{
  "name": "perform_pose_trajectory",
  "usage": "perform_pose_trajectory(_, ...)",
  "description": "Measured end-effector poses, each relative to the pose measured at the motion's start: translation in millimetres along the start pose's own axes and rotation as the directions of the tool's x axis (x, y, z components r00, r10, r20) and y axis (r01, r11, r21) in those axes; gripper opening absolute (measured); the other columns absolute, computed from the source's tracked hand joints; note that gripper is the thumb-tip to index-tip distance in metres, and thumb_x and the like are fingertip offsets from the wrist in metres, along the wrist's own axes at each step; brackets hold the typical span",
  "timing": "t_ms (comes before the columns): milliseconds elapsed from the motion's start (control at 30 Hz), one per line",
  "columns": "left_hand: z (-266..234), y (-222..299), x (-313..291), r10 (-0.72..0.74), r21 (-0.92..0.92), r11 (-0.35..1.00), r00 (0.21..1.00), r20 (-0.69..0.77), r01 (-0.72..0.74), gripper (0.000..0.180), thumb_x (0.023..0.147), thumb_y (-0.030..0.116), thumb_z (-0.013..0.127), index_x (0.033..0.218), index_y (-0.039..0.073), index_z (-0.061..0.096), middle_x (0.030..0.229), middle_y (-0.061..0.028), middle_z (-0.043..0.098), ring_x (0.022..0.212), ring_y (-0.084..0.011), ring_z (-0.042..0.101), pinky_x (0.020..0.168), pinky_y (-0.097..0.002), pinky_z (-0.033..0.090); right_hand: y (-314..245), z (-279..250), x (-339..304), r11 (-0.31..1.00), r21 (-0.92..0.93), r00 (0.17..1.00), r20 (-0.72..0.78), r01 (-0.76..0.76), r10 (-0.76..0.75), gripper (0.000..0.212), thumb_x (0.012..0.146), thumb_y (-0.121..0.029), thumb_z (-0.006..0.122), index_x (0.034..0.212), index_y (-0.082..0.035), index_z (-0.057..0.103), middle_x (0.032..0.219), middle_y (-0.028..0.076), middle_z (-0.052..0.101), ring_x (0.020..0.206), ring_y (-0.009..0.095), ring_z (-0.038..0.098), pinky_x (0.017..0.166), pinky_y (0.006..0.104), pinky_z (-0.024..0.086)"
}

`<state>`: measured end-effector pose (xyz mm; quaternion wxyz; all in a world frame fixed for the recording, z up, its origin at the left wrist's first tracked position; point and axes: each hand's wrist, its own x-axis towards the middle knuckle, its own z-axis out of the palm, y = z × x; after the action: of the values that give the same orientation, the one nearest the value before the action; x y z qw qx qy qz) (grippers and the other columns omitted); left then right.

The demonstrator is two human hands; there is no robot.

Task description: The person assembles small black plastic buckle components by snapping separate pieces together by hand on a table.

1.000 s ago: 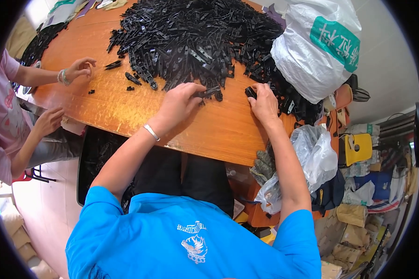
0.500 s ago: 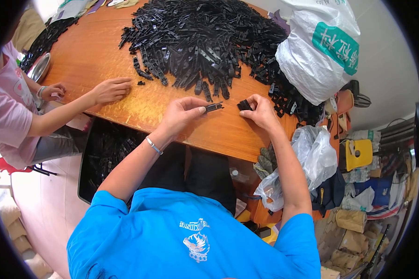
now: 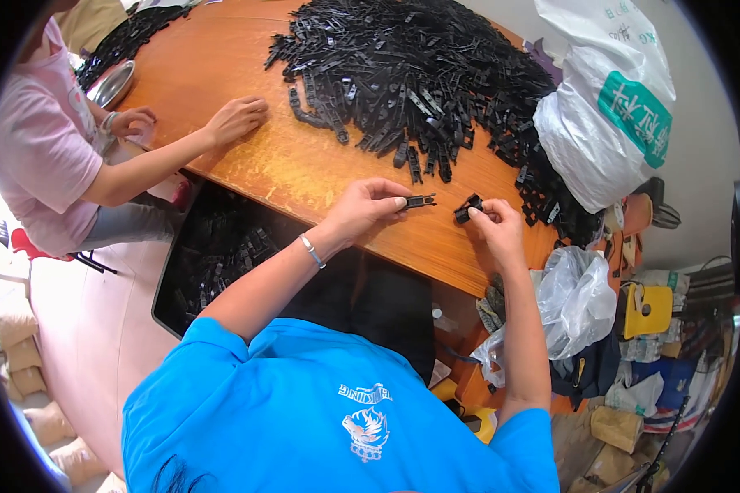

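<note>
My left hand (image 3: 365,209) pinches a slim black plastic part (image 3: 419,201) between thumb and fingers, its forked end pointing right. A short gap away, my right hand (image 3: 499,228) grips a small, blocky black plastic piece (image 3: 468,209) with an opening in it. Both hands are just above the table's near edge, and the two parts do not touch. Beyond them lies a big heap of long black plastic parts (image 3: 403,78). Smaller black pieces (image 3: 543,197) are spread along the heap's right side.
A co-worker's hand (image 3: 237,121) rests on the wooden table (image 3: 197,74) at left. A white woven sack (image 3: 584,140) stands at the right; a clear plastic bag (image 3: 580,300) hangs near my right forearm. Below the table edge sits a dark bin (image 3: 210,263) of black parts.
The whole view has shifted, so the scene sits further right. My right hand has turned its blocky piece, which now shows an opening. My left hand still holds the slim part.
</note>
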<state>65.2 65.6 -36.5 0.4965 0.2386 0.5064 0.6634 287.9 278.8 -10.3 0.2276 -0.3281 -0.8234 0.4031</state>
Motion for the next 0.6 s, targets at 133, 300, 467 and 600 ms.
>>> perform_pose_trajectory(133, -3, -3, 2, -0.006, -0.016, 1.000, 0.999, 0.031, 0.007, 0.027, 0.102, 0.010, 0.074, 0.126, -0.003, 0.071, 0.109, -0.0099, 0.076, 0.096, -0.0159, 0.075, 0.089, -0.0303, 0.062, 4, -6, -1, 0.927, 0.370, 0.998, 0.001, -0.053, 0.056, 0.013, 0.091, -0.008, 0.085, 0.099, 0.000, 0.079, 0.122, 0.003, 0.069, 0.090, 0.007, 0.064, 0.074, 0.0252, 0.056)
perform_pose_trajectory(300, -7, -10, 1, -0.014, -0.119, 0.993, 0.997, 0.070, 0.022, 0.028, 0.102, 0.010, 0.074, 0.127, -0.003, 0.070, 0.112, -0.0101, 0.076, 0.097, -0.0171, 0.076, 0.090, -0.0302, 0.062, -19, -7, 2, 0.909, 0.414, 0.996, 0.042, 0.049, -0.073, 0.009, 0.091, -0.003, 0.083, 0.095, 0.002, 0.077, 0.135, 0.008, 0.070, 0.105, 0.012, 0.069, 0.093, 0.0267, 0.055)
perform_pose_trajectory(467, -3, -3, 2, -0.025, -0.044, 0.999, 0.999, 0.024, 0.026, 0.026, 0.103, 0.010, 0.073, 0.126, -0.003, 0.070, 0.112, -0.0102, 0.076, 0.098, -0.0189, 0.077, 0.087, -0.0291, 0.063, -16, 13, 4, 0.814, 0.577, 0.997, 0.055, -0.072, 0.049, 0.034, 0.090, 0.005, 0.080, 0.122, 0.004, 0.069, 0.113, 0.009, 0.072, 0.097, 0.013, 0.071, 0.089, 0.0279, 0.060)
perform_pose_trajectory(600, -1, 4, -4, -0.062, 0.002, 0.998, 0.998, -0.019, 0.062, 0.027, 0.104, 0.010, 0.071, 0.127, -0.004, 0.068, 0.111, -0.0107, 0.075, 0.097, -0.0190, 0.077, 0.085, -0.0281, 0.062, -69, 35, -15, 0.652, 0.758, 0.996, 0.073, -0.029, -0.042, 0.061, 0.090, 0.007, 0.078, 0.146, 0.002, 0.053, 0.107, 0.007, 0.070, 0.105, 0.015, 0.070, 0.095, 0.0285, 0.059)
